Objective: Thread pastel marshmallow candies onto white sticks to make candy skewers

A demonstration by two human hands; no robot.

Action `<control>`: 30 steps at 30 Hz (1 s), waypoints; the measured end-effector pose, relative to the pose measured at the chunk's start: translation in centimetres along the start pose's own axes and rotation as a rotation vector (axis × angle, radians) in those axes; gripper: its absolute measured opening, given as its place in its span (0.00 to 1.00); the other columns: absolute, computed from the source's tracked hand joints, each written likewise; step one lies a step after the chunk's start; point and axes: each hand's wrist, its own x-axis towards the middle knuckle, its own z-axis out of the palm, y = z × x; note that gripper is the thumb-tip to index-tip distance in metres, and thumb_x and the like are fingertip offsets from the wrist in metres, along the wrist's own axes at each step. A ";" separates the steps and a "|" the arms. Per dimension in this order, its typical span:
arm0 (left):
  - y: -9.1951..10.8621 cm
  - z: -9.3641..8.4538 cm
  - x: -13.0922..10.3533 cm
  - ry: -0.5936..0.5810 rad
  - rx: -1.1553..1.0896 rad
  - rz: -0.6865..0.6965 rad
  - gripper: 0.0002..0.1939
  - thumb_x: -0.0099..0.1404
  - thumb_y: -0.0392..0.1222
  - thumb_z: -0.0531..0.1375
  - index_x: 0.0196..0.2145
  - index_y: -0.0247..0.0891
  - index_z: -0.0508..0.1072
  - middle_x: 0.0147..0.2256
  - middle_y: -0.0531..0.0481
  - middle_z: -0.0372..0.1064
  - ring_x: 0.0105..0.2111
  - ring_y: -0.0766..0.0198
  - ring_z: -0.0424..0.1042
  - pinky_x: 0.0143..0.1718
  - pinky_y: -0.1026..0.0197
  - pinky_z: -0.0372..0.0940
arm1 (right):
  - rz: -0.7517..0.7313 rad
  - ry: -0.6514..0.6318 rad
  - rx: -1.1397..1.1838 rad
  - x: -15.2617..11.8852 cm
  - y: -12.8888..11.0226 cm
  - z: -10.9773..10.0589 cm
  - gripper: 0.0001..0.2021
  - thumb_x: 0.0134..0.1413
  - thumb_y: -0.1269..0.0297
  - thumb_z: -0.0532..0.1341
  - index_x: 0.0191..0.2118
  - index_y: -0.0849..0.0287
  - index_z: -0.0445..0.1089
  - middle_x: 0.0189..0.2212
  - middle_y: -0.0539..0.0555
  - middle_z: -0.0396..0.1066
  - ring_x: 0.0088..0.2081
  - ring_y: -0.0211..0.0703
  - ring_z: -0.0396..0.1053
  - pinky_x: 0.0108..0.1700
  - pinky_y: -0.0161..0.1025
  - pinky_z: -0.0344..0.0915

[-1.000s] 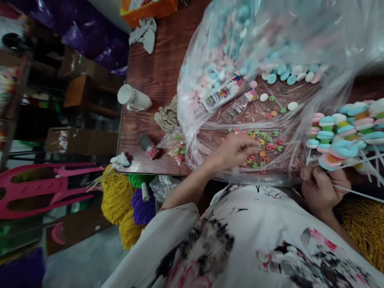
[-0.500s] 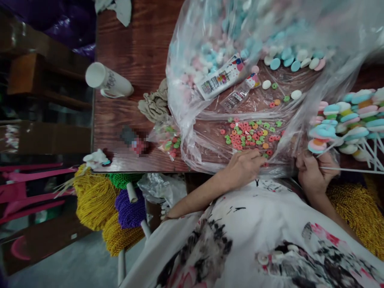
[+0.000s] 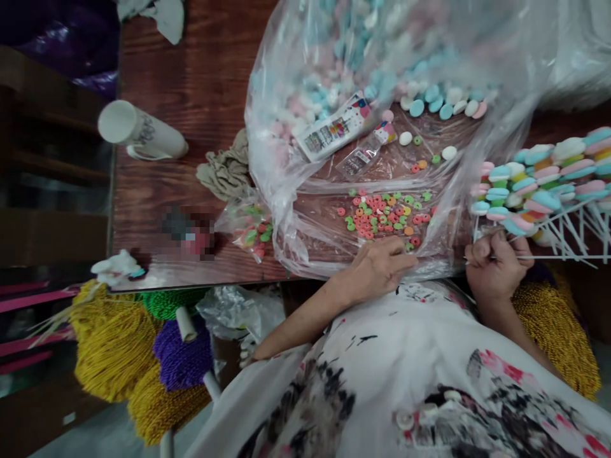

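My right hand (image 3: pixel 499 262) is closed on a thin white stick (image 3: pixel 568 257), which lies level and runs off to the right. My left hand (image 3: pixel 377 266) rests at the front edge of the clear plastic bag (image 3: pixel 315 222), its fingers drawn together and pointing right; whatever they hold is hidden. Just beyond its fingers, small red, green and orange ring candies (image 3: pixel 382 213) lie scattered on the plastic. Beside my right hand is a pile of candy skewers (image 3: pixel 539 184), strung with pink, blue and white marshmallows on white sticks.
Loose marshmallows (image 3: pixel 434 102) fill the back of the bag, near a printed packet (image 3: pixel 334 127). To the left are a white lidded mug (image 3: pixel 143 130), a crumpled cloth (image 3: pixel 226 165) and a small candy bag (image 3: pixel 252 232). Yellow cord bundles (image 3: pixel 112 346) hang below the table edge.
The view has shifted, so most of the table appears farther left. My right hand has tightened round the stick, and my left hand has moved slightly away from the ring candies.
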 end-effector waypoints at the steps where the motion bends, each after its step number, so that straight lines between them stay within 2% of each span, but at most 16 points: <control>1: 0.2 0.1 0.1 -0.065 0.053 0.011 0.11 0.69 0.35 0.55 0.43 0.39 0.77 0.35 0.46 0.70 0.38 0.62 0.71 0.39 0.61 0.66 | 0.012 0.001 0.012 0.1 -0.1 -0.1 0.16 0.48 0.63 0.69 0.24 0.57 0.59 0.14 0.40 0.56 0.13 0.27 0.45 0.15 0.29 0.46; 5: 0.3 0.4 0.6 -0.259 0.220 -0.001 0.13 0.68 0.33 0.55 0.47 0.41 0.76 0.38 0.44 0.68 0.41 0.57 0.70 0.39 0.58 0.67 | 0.029 -0.017 0.025 0.2 -0.1 -0.4 0.14 0.50 0.64 0.69 0.26 0.57 0.61 0.14 0.40 0.56 0.14 0.27 0.45 0.16 0.29 0.47; 7: 0.3 0.5 0.7 -0.288 0.225 0.002 0.12 0.69 0.33 0.55 0.45 0.39 0.76 0.38 0.44 0.68 0.42 0.57 0.69 0.38 0.58 0.67 | 0.029 -0.024 0.029 0.1 -0.1 -0.4 0.13 0.50 0.65 0.69 0.27 0.57 0.62 0.14 0.40 0.56 0.14 0.27 0.46 0.16 0.29 0.47; 9: 0.3 0.5 0.8 -0.258 0.197 0.007 0.12 0.68 0.32 0.54 0.43 0.37 0.76 0.39 0.43 0.68 0.42 0.57 0.68 0.39 0.59 0.67 | 0.025 -0.024 0.031 0.0 -0.1 -0.3 0.12 0.48 0.67 0.68 0.27 0.57 0.62 0.14 0.40 0.57 0.14 0.28 0.46 0.17 0.29 0.47; 11: 0.4 0.3 0.8 -0.140 0.111 0.032 0.12 0.68 0.31 0.54 0.42 0.38 0.77 0.40 0.43 0.69 0.43 0.59 0.68 0.41 0.59 0.68 | 0.012 -0.020 0.011 -0.1 -0.2 -0.1 0.12 0.47 0.67 0.68 0.26 0.57 0.62 0.14 0.40 0.58 0.14 0.28 0.48 0.17 0.30 0.47; 14: 0.2 -0.4 0.5 0.168 -0.130 0.065 0.09 0.69 0.35 0.58 0.41 0.40 0.78 0.41 0.44 0.71 0.42 0.62 0.70 0.44 0.59 0.69 | -0.036 -0.018 -0.089 -0.4 -0.3 0.4 0.13 0.46 0.65 0.68 0.23 0.57 0.61 0.14 0.41 0.56 0.15 0.29 0.50 0.18 0.31 0.47; 17: -1.2 -1.4 -0.5 0.454 -0.228 -0.079 0.08 0.69 0.40 0.61 0.43 0.39 0.78 0.38 0.46 0.74 0.38 0.66 0.73 0.42 0.62 0.69 | -0.100 -0.037 -0.161 -0.7 -0.3 1.1 0.18 0.46 0.64 0.69 0.19 0.57 0.58 0.14 0.42 0.52 0.16 0.29 0.50 0.19 0.33 0.46; 19: -2.5 -2.0 -1.5 0.512 -0.179 -0.179 0.09 0.69 0.40 0.61 0.45 0.39 0.79 0.36 0.46 0.76 0.37 0.66 0.74 0.41 0.62 0.69 | -0.098 -0.056 -0.168 -0.9 -0.5 1.5 0.20 0.46 0.65 0.70 0.17 0.57 0.56 0.14 0.43 0.51 0.16 0.30 0.50 0.19 0.35 0.44; 22: -4.5 -3.1 -3.5 0.515 -0.154 -0.278 0.11 0.68 0.40 0.62 0.47 0.38 0.79 0.38 0.45 0.79 0.37 0.66 0.76 0.42 0.63 0.70 | -0.063 -0.051 -0.190 -1.0 -0.7 1.9 0.20 0.45 0.67 0.70 0.16 0.58 0.57 0.14 0.44 0.53 0.17 0.30 0.51 0.19 0.37 0.43; 26: -6.3 -4.8 -5.7 0.768 -0.191 -0.479 0.09 0.67 0.41 0.63 0.43 0.38 0.80 0.39 0.48 0.80 0.38 0.66 0.77 0.43 0.63 0.70 | -0.114 0.019 -0.217 -1.0 -0.6 2.2 0.18 0.42 0.66 0.69 0.16 0.58 0.58 0.14 0.44 0.54 0.17 0.31 0.51 0.20 0.35 0.48; 27: -6.5 -5.0 -6.1 0.800 -0.193 -0.508 0.08 0.66 0.41 0.63 0.42 0.38 0.80 0.38 0.48 0.80 0.38 0.65 0.77 0.42 0.63 0.70 | -0.133 0.028 -0.228 -1.0 -0.4 2.1 0.18 0.42 0.65 0.69 0.15 0.58 0.58 0.14 0.44 0.53 0.17 0.31 0.51 0.20 0.34 0.49; 30: -6.4 -5.1 -6.6 0.745 -0.131 -0.510 0.07 0.66 0.38 0.63 0.39 0.37 0.81 0.34 0.49 0.80 0.35 0.66 0.77 0.40 0.64 0.69 | -0.178 0.001 -0.301 -1.1 0.1 1.8 0.16 0.45 0.65 0.66 0.16 0.59 0.60 0.15 0.45 0.55 0.17 0.32 0.53 0.20 0.34 0.50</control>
